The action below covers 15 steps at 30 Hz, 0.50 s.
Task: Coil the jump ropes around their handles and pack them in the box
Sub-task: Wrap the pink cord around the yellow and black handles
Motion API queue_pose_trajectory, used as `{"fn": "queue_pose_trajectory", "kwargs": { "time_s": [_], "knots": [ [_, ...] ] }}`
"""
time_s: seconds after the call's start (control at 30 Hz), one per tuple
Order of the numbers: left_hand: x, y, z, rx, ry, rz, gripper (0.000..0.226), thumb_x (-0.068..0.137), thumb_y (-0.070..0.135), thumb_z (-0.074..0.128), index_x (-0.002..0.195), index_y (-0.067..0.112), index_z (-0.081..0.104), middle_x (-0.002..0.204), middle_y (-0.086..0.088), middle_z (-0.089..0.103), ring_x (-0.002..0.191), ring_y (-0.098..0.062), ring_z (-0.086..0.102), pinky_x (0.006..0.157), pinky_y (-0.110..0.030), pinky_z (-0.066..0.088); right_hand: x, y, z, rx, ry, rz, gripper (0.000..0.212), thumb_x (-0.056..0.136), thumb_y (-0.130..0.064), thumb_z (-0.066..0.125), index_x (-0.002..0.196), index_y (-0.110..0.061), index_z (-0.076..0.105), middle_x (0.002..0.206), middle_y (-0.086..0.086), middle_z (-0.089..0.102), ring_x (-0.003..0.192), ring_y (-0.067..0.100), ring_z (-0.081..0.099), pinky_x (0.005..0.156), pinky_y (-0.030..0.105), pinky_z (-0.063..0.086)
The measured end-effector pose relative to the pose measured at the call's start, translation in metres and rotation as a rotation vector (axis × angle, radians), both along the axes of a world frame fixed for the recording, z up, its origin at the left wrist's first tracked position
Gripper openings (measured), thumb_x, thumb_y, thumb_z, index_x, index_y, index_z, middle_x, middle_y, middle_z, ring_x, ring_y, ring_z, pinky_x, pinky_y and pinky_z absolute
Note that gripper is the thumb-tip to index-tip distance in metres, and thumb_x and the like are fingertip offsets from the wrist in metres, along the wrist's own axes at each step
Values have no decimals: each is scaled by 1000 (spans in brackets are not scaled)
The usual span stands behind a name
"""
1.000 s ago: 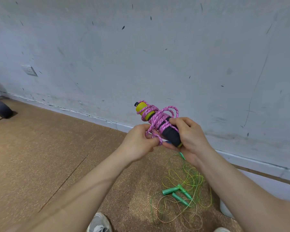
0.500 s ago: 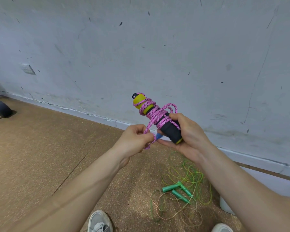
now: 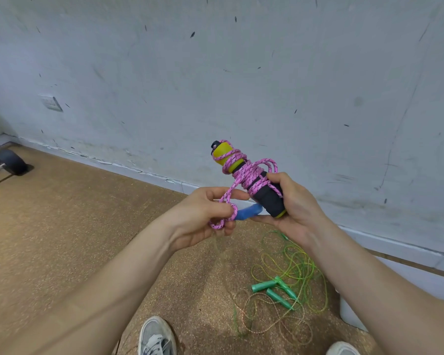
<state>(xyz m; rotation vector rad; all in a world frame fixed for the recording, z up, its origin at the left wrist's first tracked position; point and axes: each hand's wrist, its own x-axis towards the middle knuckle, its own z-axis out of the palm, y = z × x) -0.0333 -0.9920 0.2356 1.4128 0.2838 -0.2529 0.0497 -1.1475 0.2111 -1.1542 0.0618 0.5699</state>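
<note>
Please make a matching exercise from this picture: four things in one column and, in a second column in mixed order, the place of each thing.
Column A:
1. pink jump rope
2. green jump rope
3. wall socket
4. grey shoe

Column B:
a. on the wall, at the left
b. at the bottom edge of the view
c. wound round the handles
d. loose on the floor

Pairs: 1-c, 2-d, 3-a, 4-b

The jump rope [image 3: 253,172] I hold is pink with dark flecks, wound on black handles [image 3: 268,201] with yellow tops. Beside the handles, a blue tab [image 3: 248,212]. Below the handles, a bright green rope [image 3: 301,262] with teal-green grips [image 3: 263,286] on a speckled brown floor [image 3: 75,226]. Behind the handles, a pale grey wall [image 3: 215,73] flecked black.
</note>
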Motion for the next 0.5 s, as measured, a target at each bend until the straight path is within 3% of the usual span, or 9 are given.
{"fn": "queue_pose_trajectory", "kwargs": {
  "time_s": [0.1, 0.17, 0.27, 0.33, 0.4, 0.43, 0.5],
  "knots": [
    [-3, 6, 5, -117, -32, 10, 38, 81, -14, 57, 113, 4, 64, 81, -18, 57, 53, -18, 55, 52, -27, 51, 3, 1, -2, -10, 21, -26, 15, 88, -18, 62, 100, -9, 63, 94, 14, 66, 73, 25, 68, 69, 49, 60],
    [-2, 8, 5, -74, -93, 144, 37, 80, -12, 62, 111, 6, 55, 86, -18, 64, 57, -21, 62, 57, -30, 56, 6, 2, -3, -51, 19, -95, 10, 87, -16, 63, 95, -9, 64, 95, 14, 67, 75, 25, 69, 73, 49, 60],
    [-1, 12, -3, 328, -279, 328, 32, 78, -1, 74, 90, 11, 47, 94, -18, 63, 65, -30, 67, 70, -39, 59, 8, 3, -4, -76, 13, -235, 8, 87, -15, 65, 93, -9, 64, 103, 16, 67, 87, 29, 69, 81, 52, 57],
    [-3, 11, -6, 531, -325, 290, 23, 78, 12, 78, 81, 11, 55, 86, -14, 69, 67, -30, 68, 74, -42, 59, 8, 5, -5, -90, -4, -307, 9, 88, -15, 66, 93, -8, 64, 103, 16, 66, 88, 29, 69, 78, 50, 59],
    [-3, 9, -8, 622, -295, 209, 13, 78, 23, 78, 80, 18, 67, 69, 3, 70, 59, -17, 62, 65, -32, 56, 7, 8, -7, -98, -19, -360, 9, 87, -15, 67, 91, -7, 65, 101, 16, 66, 87, 30, 69, 75, 48, 60],
    [-3, 7, -8, 685, -279, 177, 13, 76, 30, 79, 83, 23, 70, 69, 10, 69, 60, -11, 60, 63, -26, 51, 6, 10, -7, -98, -29, -384, 9, 86, -15, 68, 88, -7, 65, 100, 16, 67, 87, 31, 69, 74, 48, 60],
    [-1, 8, -13, 934, -318, 193, 17, 72, 37, 80, 86, 29, 73, 93, 14, 67, 85, -5, 59, 76, -23, 45, 6, 11, -8, -98, -50, -430, 7, 85, -14, 69, 85, -8, 65, 98, 16, 67, 88, 32, 69, 73, 48, 60]
  ]
}}
